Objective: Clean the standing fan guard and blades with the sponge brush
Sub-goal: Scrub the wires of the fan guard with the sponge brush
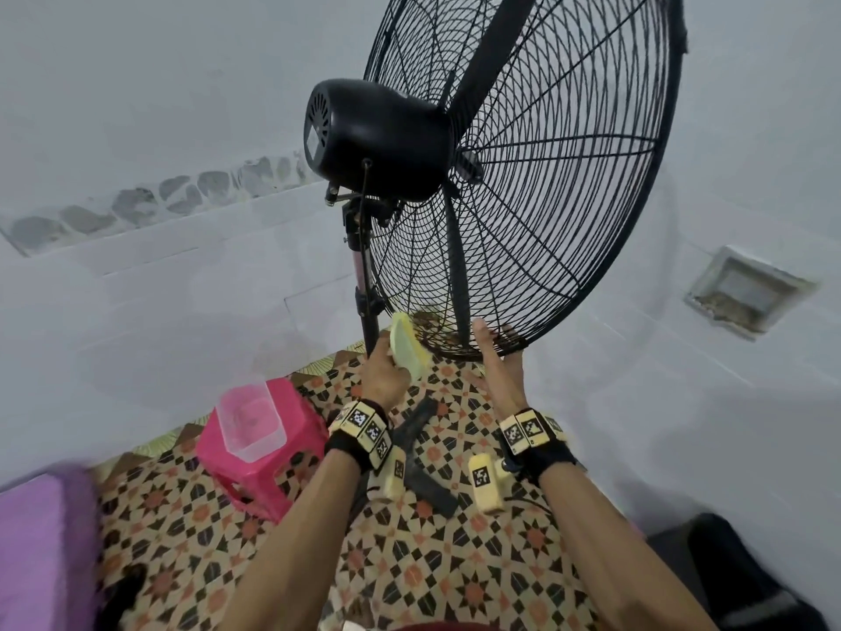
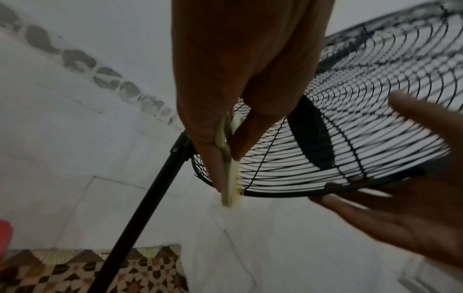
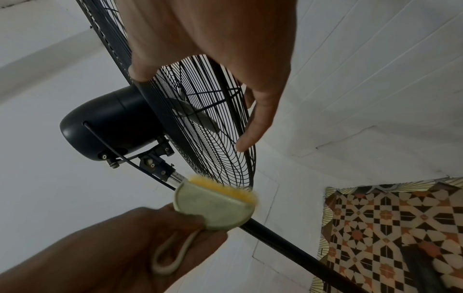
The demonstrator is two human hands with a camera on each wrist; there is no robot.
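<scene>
Yellow sponge brush [image 1: 408, 347] pinched in left hand [image 1: 386, 374] at fan guard [image 1: 523, 184] rim, right hand [image 1: 500, 371] fingers apart on it

No words, brands or numbers can be read; the only signs are black-and-white square code tags [image 1: 359, 419] on the yellow blocks of the band behind the left hand [image 1: 384, 373], and like tags [image 1: 523, 431] on the band behind the right hand [image 1: 500, 371]; their patterns spell nothing legible.
</scene>
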